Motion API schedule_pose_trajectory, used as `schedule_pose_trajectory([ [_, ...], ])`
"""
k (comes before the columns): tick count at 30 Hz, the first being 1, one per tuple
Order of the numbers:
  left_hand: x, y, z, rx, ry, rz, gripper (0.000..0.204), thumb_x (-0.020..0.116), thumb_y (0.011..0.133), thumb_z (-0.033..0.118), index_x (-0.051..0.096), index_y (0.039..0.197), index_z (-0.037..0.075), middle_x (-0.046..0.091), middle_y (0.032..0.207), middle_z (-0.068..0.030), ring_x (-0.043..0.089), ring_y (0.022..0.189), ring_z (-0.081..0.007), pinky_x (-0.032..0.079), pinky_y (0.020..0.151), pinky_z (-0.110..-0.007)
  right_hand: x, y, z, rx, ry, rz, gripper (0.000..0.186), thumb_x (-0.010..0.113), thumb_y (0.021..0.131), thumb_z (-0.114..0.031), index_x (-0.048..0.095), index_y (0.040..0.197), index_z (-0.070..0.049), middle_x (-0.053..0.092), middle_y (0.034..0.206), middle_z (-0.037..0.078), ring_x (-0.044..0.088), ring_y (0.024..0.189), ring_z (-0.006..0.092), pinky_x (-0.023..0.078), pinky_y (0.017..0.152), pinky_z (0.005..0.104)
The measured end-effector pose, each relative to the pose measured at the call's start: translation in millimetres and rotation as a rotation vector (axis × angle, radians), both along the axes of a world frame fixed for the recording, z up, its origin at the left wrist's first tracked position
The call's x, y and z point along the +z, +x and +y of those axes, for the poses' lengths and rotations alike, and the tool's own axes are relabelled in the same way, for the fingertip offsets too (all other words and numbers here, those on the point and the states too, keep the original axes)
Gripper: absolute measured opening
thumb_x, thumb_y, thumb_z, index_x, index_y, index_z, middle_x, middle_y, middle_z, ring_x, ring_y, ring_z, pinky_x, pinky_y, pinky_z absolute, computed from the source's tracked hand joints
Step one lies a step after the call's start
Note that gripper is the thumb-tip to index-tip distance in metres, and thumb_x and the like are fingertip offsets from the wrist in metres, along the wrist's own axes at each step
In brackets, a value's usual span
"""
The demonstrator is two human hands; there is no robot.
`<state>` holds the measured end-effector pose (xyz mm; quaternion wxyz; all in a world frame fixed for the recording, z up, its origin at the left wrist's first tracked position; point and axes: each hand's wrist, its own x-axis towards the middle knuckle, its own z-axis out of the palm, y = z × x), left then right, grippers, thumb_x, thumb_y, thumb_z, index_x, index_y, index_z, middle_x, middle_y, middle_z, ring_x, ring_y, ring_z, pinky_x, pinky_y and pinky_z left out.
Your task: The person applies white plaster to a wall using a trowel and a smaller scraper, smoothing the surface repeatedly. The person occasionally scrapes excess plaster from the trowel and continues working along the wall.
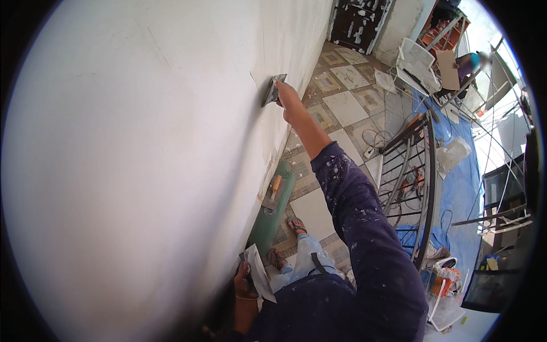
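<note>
My right hand (288,101) is stretched out ahead and closed round a putty knife (274,91), whose dark blade lies against the white wall (142,142). Close to my body, at the lower middle, my left hand (244,282) grips a wide putty knife (260,273) with a broad pale blade. A steel trowel (276,196) with an orange handle rests on a long green object (270,219) along the foot of the wall. Fine dark cracks and patches mark the wall near my right hand. White specks dot my dark sleeve.
A dark metal railing (424,188) stands to my right, with cables on the tiled floor (345,108) beside it. Beyond it lie a blue sheet (456,188) and clutter. A white plastic chair (417,60) and another person (468,65) are at the far right. A dark door (359,23) is ahead.
</note>
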<state>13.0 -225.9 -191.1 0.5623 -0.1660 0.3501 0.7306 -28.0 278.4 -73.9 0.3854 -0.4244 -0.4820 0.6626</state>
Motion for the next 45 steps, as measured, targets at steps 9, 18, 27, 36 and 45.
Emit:
schedule_pose_trajectory([
  [9, 18.4, -0.4, 8.1, -0.081, 0.109, 0.019, 0.034, 0.05, 0.095, 0.035, 0.057, 0.113, 0.008, 0.065, 0.075, -0.0139, 0.062, 0.053, -0.0293, 0.052, 0.046, -0.041, 240.0, -15.1, -9.1, -0.065, 0.267, -0.058, 0.045, 0.049, 0.094, -0.037, 0.057, 0.117, 0.001, 0.06, 0.101, 0.009, 0.059, 0.088, 0.0183, 0.04, 0.083, 0.0317],
  [18, 69.6, -13.1, 80.2, -0.143, 0.532, -0.301, 0.04, 0.038, 0.101, 0.039, 0.061, 0.107, 0.007, 0.066, 0.076, -0.0138, 0.063, 0.055, -0.0283, 0.047, 0.045, -0.031, 266.7, 61.6, -119.4, 0.397, 1.243, -0.221, 0.033, 0.044, 0.1, -0.024, 0.053, 0.121, -0.002, 0.062, 0.09, 0.012, 0.057, 0.073, 0.019, 0.047, 0.066, 0.0341],
  [27, 145.1, -24.7, 122.7, -0.181, 0.518, -0.114, 0.054, 0.041, 0.098, 0.041, 0.042, 0.137, 0.003, 0.058, 0.119, -0.0189, 0.06, 0.105, -0.0304, 0.051, 0.09, -0.045, 103.2, 170.4, -232.8, 0.796, 1.671, -0.19, 0.054, 0.058, 0.087, -0.024, 0.044, 0.138, -0.037, 0.045, 0.139, -0.002, 0.047, 0.12, 0.0168, 0.039, 0.102, 0.0453],
  [36, 90.8, -35.8, 84.5, 0.046, 0.741, 0.167, 0.025, 0.037, 0.102, 0.027, 0.042, 0.108, 0.003, 0.066, 0.077, -0.0216, 0.065, 0.048, -0.0309, 0.048, 0.032, -0.033, -230.1, 117.7, -94.7, 0.474, -0.346, -0.464, 0.047, 0.049, 0.094, -0.016, 0.04, 0.14, -0.013, 0.046, 0.131, 0.014, 0.054, 0.106, 0.0282, 0.052, 0.079, 0.0475],
  [45, 52.2, -1.8, 29.3, 0.122, 0.445, 0.15, 0.02, 0.042, 0.099, 0.021, 0.043, 0.107, 0.003, 0.064, 0.073, -0.0178, 0.057, 0.039, -0.0259, 0.041, 0.03, -0.031, -436.9, 11.0, -62.6, -0.02, -0.728, -0.213, 0.029, 0.049, 0.096, -0.026, 0.051, 0.12, -0.011, 0.057, 0.108, 0.006, 0.057, 0.093, 0.0226, 0.049, 0.076, 0.0449],
])
